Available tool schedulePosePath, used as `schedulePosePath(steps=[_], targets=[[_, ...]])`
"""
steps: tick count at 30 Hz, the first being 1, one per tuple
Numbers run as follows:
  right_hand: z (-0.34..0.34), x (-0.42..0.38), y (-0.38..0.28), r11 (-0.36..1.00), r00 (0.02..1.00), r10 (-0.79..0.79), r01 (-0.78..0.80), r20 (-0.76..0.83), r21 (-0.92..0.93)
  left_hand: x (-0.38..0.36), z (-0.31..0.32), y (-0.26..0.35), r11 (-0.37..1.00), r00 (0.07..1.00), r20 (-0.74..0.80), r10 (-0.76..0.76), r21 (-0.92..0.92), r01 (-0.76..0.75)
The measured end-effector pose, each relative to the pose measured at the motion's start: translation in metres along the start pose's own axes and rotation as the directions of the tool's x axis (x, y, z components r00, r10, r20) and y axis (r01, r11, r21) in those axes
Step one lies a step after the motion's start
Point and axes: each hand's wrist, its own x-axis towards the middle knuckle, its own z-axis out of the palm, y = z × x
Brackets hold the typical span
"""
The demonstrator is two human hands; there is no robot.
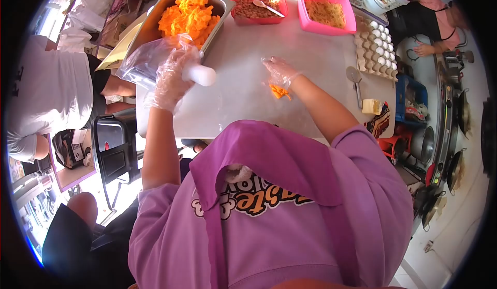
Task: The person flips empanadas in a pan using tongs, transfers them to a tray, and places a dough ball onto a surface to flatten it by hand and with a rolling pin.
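Note:
My left hand point(173, 77), in a clear plastic glove, is closed around a white rounded cylinder point(201, 75), probably a rolling pin, whose blunt end points right. Clear plastic sheeting point(145, 61) spreads out from the left of this hand. Just beyond it, a deep metal pan point(223, 10) holds a heap of orange mash point(189, 20). My right hand point(281, 72), also gloved, hovers low over the table point(233, 108) with fingers stretched out to the left and nothing in them. A small orange piece point(279, 91) lies right beside its wrist.
At the back stand a pink tub of brown filling point(253, 7) with a spoon point(268, 8) and another pink tub point(352, 26). Egg trays point(375, 51), a metal spatula point(355, 82) and a yellow block point(371, 106) line the right side. People stand left and far right.

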Motion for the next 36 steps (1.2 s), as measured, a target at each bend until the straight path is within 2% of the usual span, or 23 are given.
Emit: schedulePosePath(steps=[1,3,5,7,9,10,11,12,13,15,16,17,18,19,20,21,23,25,26,27,29,32,36], targets=[[-0.002,0.005,0.0,1.0,1.0,0.004,-0.004,0.0,0.0,-0.004,-0.002,0.008,1.0,1.0,0.002,0.002,-0.002,-0.002],[-0.01,0.014,0.002,0.961,0.993,0.092,-0.107,0.072,0.255,-0.015,-0.011,0.037,0.976,0.995,-0.001,-0.102,0.193,0.101],[-0.006,0.031,0.013,0.976,0.991,0.072,-0.093,0.111,0.199,-0.025,-0.009,0.045,0.982,0.989,0.088,-0.116,0.161,0.101],[-0.004,0.034,0.018,0.987,0.988,0.052,-0.073,0.145,0.142,-0.036,-0.002,0.051,0.983,0.995,-0.094,-0.02,0.181,0.037],[-0.006,0.022,0.019,0.783,0.976,0.174,-0.056,-0.132,0.619,-0.047,0.002,0.049,0.977,0.991,-0.131,0.03,0.215,-0.001],[-0.016,0.009,0.014,0.782,0.975,0.182,-0.065,-0.128,0.62,-0.051,0.0,0.052,0.979,0.963,-0.238,0.124,0.189,-0.079],[-0.034,-0.007,0.006,0.691,0.96,0.253,-0.092,-0.12,0.717,-0.055,-0.003,0.056,0.972,0.914,-0.346,0.211,0.172,-0.159],[-0.044,-0.018,0.003,0.588,0.942,0.32,-0.111,-0.105,0.801,-0.058,-0.009,0.067,0.972,0.883,-0.407,0.234,0.115,-0.205],[-0.038,-0.024,0.015,0.589,0.94,0.325,-0.115,-0.104,0.8,-0.065,-0.006,0.068,0.972,0.883,-0.407,0.234,0.11,-0.207],[-0.009,-0.029,0.047,0.698,0.989,0.081,0.031,-0.123,0.715,-0.078,0.004,0.067,0.888,0.797,-0.421,0.433,0.049,-0.457],[0.001,-0.033,0.042,0.7,0.988,0.087,0.029,-0.125,0.713,-0.077,0.009,0.068,0.886,0.795,-0.423,0.436,0.046,-0.461],[0.012,-0.042,0.03,0.832,0.949,0.128,0.056,-0.289,0.552,-0.074,0.015,0.073,0.864,0.891,-0.189,0.412,-0.229,-0.448],[0.02,-0.049,0.019,0.93,0.884,0.131,0.048,-0.449,0.366,-0.072,0.023,0.079,0.808,0.903,0.065,0.424,-0.478,-0.345],[0.022,-0.051,0.01,0.931,0.882,0.134,0.044,-0.451,0.363,-0.07,0.04,0.086,0.779,0.952,0.206,0.226,-0.625,-0.049],[0.023,-0.051,0.001,0.983,0.893,0.125,-0.054,-0.432,0.173,-0.072,0.06,0.088,0.666,0.925,0.378,0.046,-0.701,0.253],[0.023,-0.052,-0.008,0.989,0.903,0.123,-0.146,-0.411,-0.027,-0.076,0.085,0.078,0.668,0.924,0.378,0.052,-0.702,0.249],[0.015,-0.059,-0.025,0.979,0.924,0.192,-0.203,-0.332,0.001,-0.088,0.137,0.057,0.85,0.929,0.281,0.239,-0.524,-0.06],[0.017,-0.06,-0.031,0.972,0.913,0.092,-0.168,-0.398,-0.162,-0.097,0.157,0.055,0.901,0.92,0.313,0.238,-0.424,-0.089],[0.015,-0.062,-0.037,0.962,0.918,0.121,-0.202,-0.377,-0.186,-0.102,0.164,0.055,0.942,0.914,0.338,0.225,-0.314,-0.116],[0.013,-0.064,-0.039,0.96,0.917,0.125,-0.208,-0.379,-0.186,-0.107,0.169,0.053,0.941,0.912,0.338,0.231,-0.316,-0.121],[0.008,-0.063,-0.038,0.937,0.968,0.133,-0.192,-0.211,-0.291,-0.113,0.177,0.051,0.976,0.922,0.36,0.141,-0.205,-0.069],[0.025,-0.053,-0.026,0.954,0.972,0.143,-0.185,-0.185,-0.236,-0.12,0.185,0.049,0.991,0.937,0.323,0.131,-0.07,-0.115],[0.034,-0.051,-0.016,0.952,0.975,0.112,-0.16,-0.19,-0.262,-0.122,0.182,0.047,0.985,0.943,0.286,0.17,-0.051,-0.163]])
